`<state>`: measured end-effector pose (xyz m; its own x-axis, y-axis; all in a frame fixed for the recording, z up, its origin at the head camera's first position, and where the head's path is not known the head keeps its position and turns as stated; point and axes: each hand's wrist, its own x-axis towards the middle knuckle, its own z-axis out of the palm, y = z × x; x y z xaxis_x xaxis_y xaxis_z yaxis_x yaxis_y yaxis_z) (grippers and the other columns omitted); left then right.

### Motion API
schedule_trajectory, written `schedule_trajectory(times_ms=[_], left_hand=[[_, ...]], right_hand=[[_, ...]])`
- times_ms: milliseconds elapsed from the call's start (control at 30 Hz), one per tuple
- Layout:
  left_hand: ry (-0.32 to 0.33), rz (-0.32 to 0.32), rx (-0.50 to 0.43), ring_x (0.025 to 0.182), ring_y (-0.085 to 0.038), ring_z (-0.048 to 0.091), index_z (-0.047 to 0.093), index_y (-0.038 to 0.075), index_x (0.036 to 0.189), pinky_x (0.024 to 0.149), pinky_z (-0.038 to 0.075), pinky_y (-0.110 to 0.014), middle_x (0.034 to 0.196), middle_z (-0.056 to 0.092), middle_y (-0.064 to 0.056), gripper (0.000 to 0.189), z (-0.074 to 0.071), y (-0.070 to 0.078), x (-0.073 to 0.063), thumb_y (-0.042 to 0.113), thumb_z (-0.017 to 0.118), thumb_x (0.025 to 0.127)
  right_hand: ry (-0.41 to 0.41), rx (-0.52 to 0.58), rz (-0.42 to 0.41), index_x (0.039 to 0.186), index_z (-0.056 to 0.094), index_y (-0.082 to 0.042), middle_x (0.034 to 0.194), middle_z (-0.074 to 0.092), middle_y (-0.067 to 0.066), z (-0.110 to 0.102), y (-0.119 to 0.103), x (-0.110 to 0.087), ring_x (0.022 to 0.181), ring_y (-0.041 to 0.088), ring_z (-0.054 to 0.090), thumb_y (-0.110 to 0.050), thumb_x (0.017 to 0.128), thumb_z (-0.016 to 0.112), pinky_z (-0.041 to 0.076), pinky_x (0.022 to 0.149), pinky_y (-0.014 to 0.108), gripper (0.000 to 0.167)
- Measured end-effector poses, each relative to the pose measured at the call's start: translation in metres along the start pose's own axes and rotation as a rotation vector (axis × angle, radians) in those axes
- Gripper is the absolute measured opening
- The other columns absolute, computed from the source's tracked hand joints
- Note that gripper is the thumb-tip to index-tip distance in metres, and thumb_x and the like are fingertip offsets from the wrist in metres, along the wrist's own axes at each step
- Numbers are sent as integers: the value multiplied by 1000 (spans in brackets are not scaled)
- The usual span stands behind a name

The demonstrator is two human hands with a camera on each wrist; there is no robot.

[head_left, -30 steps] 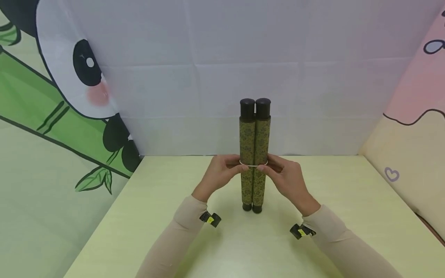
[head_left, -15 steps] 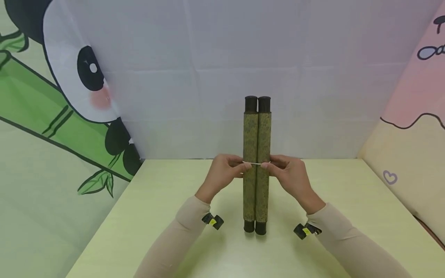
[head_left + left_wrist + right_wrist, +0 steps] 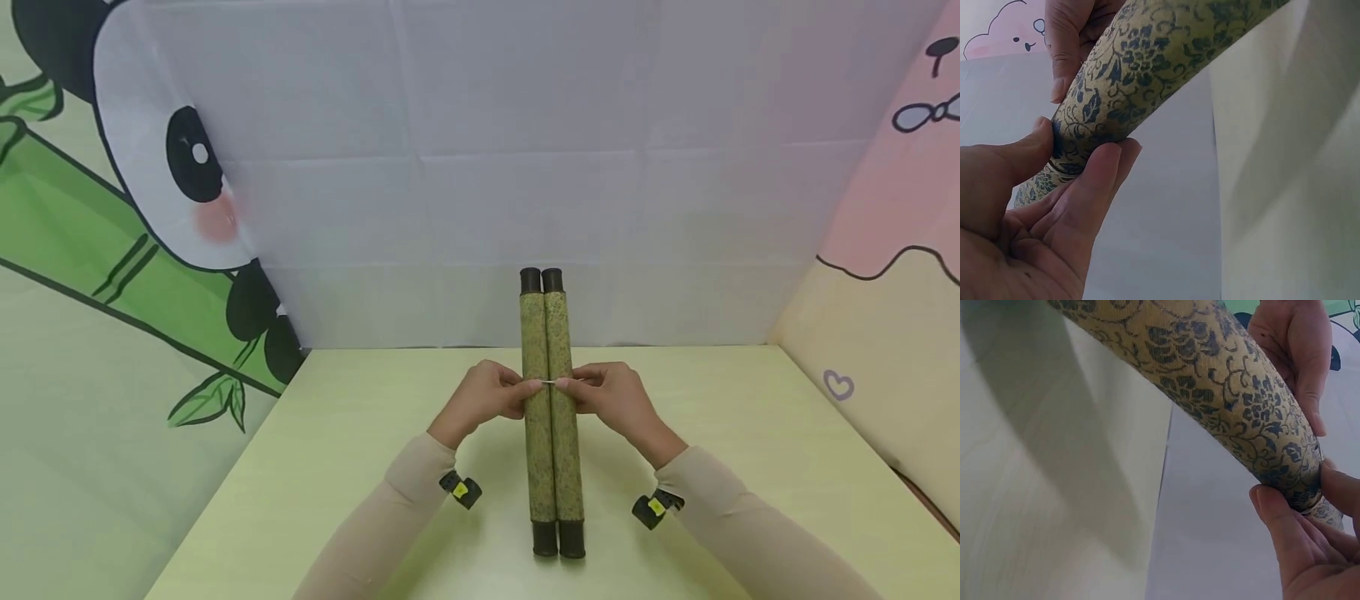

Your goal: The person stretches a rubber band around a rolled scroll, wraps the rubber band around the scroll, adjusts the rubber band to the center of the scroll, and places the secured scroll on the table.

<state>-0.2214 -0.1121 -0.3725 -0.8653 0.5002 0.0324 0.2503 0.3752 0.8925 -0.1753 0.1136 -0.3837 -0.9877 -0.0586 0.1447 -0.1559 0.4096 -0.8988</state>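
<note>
Two rolled scrolls (image 3: pixel 538 450) with dark end knobs and floral-patterned fabric lie side by side, pressed together, in the middle of the head view. A thin white band (image 3: pixel 549 382) crosses them near the middle. My left hand (image 3: pixel 487 393) grips the left scroll at the band, thumb on the near face and fingers around the side. From the other side my right hand (image 3: pixel 617 402) holds the right scroll the same way. In the left wrist view the patterned fabric (image 3: pixel 1141 62) runs up between thumb and fingers. How the band passes behind the scrolls is hidden.
Beneath the hands spreads a pale yellow table (image 3: pixel 360 433). A white sheet (image 3: pixel 450 217) hangs at its back edge. Printed cloths with a panda (image 3: pixel 142 125) and a pink cartoon shape (image 3: pixel 877 192) stand at the left and right.
The scrolls have tilted from near upright to flatter, their lower ends swinging toward me and their tops dropping. Both hands have moved down slightly, still holding them at the band.
</note>
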Motion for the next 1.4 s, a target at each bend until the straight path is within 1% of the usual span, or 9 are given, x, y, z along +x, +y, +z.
schedule_trajectory(times_ms=[100, 200, 333, 500, 600, 767, 933, 1167, 1400], left_hand=[[-18, -49, 8, 79, -28, 75, 76, -2, 107, 77, 60, -45, 86, 76, -10, 38, 2, -6, 3, 34, 69, 99], [-36, -86, 36, 76, -27, 75, 76, -3, 106, 77, 59, -48, 82, 74, -10, 38, 4, -14, 6, 34, 68, 100], [-54, -126, 77, 70, -21, 73, 78, -1, 101, 75, 60, -45, 80, 73, -8, 39, 9, -29, 10, 37, 67, 99], [-76, -157, 109, 67, -20, 73, 79, 0, 97, 68, 61, -40, 79, 73, -7, 40, 13, -46, 14, 38, 67, 99], [-82, -178, 140, 65, -20, 72, 78, 0, 93, 66, 61, -37, 76, 73, -6, 41, 16, -51, 16, 39, 67, 99], [-91, -209, 242, 61, -20, 72, 78, 3, 85, 65, 59, -33, 68, 71, -5, 42, 20, -54, 17, 40, 64, 101], [-86, -220, 317, 60, -19, 72, 76, 6, 80, 67, 59, -32, 63, 70, -3, 42, 24, -53, 17, 39, 64, 101], [-92, -244, 369, 56, -15, 71, 76, 7, 77, 77, 58, -34, 62, 70, -1, 41, 29, -56, 19, 38, 65, 101], [-94, -238, 378, 56, -15, 71, 75, 9, 73, 81, 58, -37, 60, 70, -1, 41, 30, -57, 18, 40, 66, 99]], right_hand=[[-7, -57, 3, 125, 68, 4, 109, 74, 18, 5, 6, 3, 82, 22, 75, -34, 97, 72, 59, 81, 44, 48], [-25, -77, 24, 120, 71, 4, 105, 75, 17, 10, 12, 6, 81, 22, 75, -33, 97, 71, 60, 78, 43, 43], [-47, -48, 81, 113, 74, 6, 102, 75, 17, 18, 23, 8, 83, 24, 75, -30, 98, 71, 61, 75, 40, 39], [-62, -28, 144, 106, 75, 7, 93, 75, 14, 27, 35, 10, 80, 24, 75, -25, 99, 70, 61, 73, 39, 33], [-75, -55, 167, 105, 75, 7, 87, 75, 11, 32, 42, 13, 76, 22, 75, -25, 99, 70, 61, 72, 39, 32], [-100, -153, 190, 99, 78, 2, 82, 73, 6, 36, 50, 17, 71, 18, 73, -28, 98, 70, 60, 69, 35, 31], [-119, -211, 199, 94, 79, -2, 79, 72, 5, 38, 55, 21, 69, 17, 72, -29, 98, 70, 60, 67, 35, 29], [-128, -278, 182, 89, 80, -3, 70, 71, 3, 40, 61, 21, 61, 16, 71, -28, 99, 70, 59, 62, 32, 29], [-144, -246, 188, 85, 78, -3, 66, 70, 5, 41, 63, 19, 59, 19, 71, -25, 100, 69, 59, 56, 32, 28]])
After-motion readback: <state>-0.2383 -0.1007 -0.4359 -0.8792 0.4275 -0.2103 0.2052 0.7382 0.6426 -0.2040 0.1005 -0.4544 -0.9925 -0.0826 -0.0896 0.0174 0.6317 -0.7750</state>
